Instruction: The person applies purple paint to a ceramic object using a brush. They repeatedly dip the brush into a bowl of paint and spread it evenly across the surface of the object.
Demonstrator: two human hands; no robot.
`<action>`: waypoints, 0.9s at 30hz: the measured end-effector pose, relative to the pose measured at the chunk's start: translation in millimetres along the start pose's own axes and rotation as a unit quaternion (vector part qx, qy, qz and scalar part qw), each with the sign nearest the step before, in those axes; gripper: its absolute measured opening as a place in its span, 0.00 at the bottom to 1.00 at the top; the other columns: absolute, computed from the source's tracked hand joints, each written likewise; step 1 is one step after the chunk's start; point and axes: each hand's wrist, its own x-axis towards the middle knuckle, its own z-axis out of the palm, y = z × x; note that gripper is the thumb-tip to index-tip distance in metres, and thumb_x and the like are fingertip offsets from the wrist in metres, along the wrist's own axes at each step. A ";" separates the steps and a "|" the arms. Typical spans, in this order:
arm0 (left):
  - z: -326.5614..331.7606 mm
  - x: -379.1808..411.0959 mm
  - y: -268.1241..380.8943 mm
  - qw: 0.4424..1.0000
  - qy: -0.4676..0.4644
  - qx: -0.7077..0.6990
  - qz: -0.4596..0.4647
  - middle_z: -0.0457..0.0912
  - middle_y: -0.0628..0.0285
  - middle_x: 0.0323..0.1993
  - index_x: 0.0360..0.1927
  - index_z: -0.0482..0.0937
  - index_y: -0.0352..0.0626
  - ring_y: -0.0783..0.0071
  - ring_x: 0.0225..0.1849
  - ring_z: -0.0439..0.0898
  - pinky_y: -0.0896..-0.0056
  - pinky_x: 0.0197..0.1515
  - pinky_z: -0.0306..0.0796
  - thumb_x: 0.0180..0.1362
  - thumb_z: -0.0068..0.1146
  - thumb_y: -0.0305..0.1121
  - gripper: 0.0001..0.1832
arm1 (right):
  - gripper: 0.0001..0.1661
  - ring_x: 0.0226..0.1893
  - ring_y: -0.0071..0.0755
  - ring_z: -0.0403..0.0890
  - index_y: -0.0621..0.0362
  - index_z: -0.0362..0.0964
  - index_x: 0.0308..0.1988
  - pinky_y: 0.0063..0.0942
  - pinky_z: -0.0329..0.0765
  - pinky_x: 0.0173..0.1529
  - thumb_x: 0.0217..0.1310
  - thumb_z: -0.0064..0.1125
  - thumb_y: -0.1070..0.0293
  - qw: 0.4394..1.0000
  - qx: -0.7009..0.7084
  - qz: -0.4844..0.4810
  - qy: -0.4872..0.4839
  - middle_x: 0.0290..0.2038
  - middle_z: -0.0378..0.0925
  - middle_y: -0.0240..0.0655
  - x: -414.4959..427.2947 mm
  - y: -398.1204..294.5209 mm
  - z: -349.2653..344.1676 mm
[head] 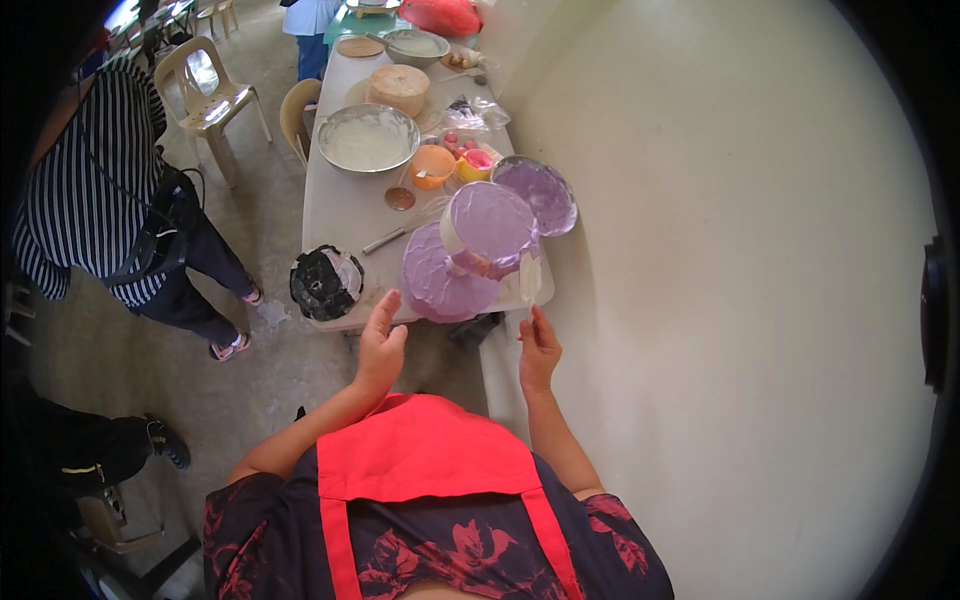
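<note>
My right hand [539,349] grips the handle of a spatula [530,279], whose pale blade lies against the side of a round cake with purple icing [493,221]. Below and left of that cake is a second purple-iced round [442,279] with a ridged top, at the table's near end. How the two rounds are supported is hidden. My left hand [381,345] is raised with fingers apart just left of the lower round, holding nothing. A metal bowl smeared with purple icing [541,196] leans behind, at the right. A whisk [397,232] lies to the left of the cakes.
On the white table [330,202] stand a dark patterned dome [326,283], a bowl of white icing [369,141], an orange cup [433,166], a ladle [400,198] and a plain round cake [399,88]. A wall [712,300] rises at right. A person in stripes [112,172] stands left, near plastic chairs [206,97].
</note>
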 end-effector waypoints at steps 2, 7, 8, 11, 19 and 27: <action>2.6 0.3 2.4 1.000 0.001 0.003 -0.006 0.60 0.53 0.65 0.64 0.57 0.33 0.67 0.67 0.58 0.70 0.67 0.50 0.54 0.39 0.17 0.30 | 0.18 0.29 0.16 0.68 0.58 0.73 0.51 0.15 0.69 0.36 0.59 0.57 0.75 0.999 0.031 0.028 -0.001 0.31 0.70 0.25 -0.7 0.9 8.9; 1.8 3.3 -0.6 1.000 0.002 0.006 -0.006 0.60 0.53 0.65 0.64 0.57 0.33 0.66 0.67 0.57 0.69 0.67 0.49 0.53 0.38 0.16 0.31 | 0.18 0.30 0.16 0.69 0.58 0.74 0.49 0.14 0.68 0.39 0.57 0.58 0.76 0.999 -0.014 -0.018 -0.029 0.32 0.71 0.25 -2.5 9.6 22.2; 1.8 3.4 0.2 1.000 0.004 0.007 -0.009 0.60 0.52 0.65 0.64 0.56 0.32 0.65 0.67 0.57 0.68 0.67 0.48 0.52 0.38 0.15 0.31 | 0.17 0.31 0.16 0.70 0.58 0.74 0.49 0.15 0.69 0.39 0.57 0.58 0.77 0.999 -0.018 -0.035 -0.028 0.32 0.72 0.26 -2.7 10.7 25.3; 2.7 2.8 3.6 1.000 0.008 0.007 -0.013 0.59 0.52 0.65 0.64 0.55 0.32 0.65 0.68 0.56 0.67 0.68 0.48 0.51 0.37 0.15 0.32 | 0.15 0.32 0.18 0.72 0.59 0.76 0.46 0.16 0.70 0.40 0.56 0.59 0.78 0.995 -0.055 -0.086 -0.022 0.34 0.75 0.29 1.9 5.5 32.4; 3.5 0.3 3.7 1.000 0.016 0.011 -0.008 0.61 0.52 0.64 0.64 0.57 0.32 0.65 0.67 0.58 0.70 0.66 0.50 0.53 0.38 0.16 0.30 | 0.12 0.32 0.30 0.76 0.60 0.79 0.39 0.24 0.72 0.39 0.51 0.60 0.81 0.926 -0.277 -0.257 -0.011 0.33 0.77 0.35 13.8 9.7 18.0; 2.3 -2.1 2.1 1.000 0.022 0.016 -0.007 0.61 0.52 0.64 0.64 0.58 0.32 0.65 0.67 0.58 0.70 0.67 0.49 0.53 0.38 0.16 0.30 | 0.13 0.31 0.32 0.75 0.60 0.79 0.38 0.25 0.71 0.37 0.49 0.60 0.83 0.892 -0.302 -0.335 -0.042 0.33 0.77 0.34 10.4 -5.0 -4.7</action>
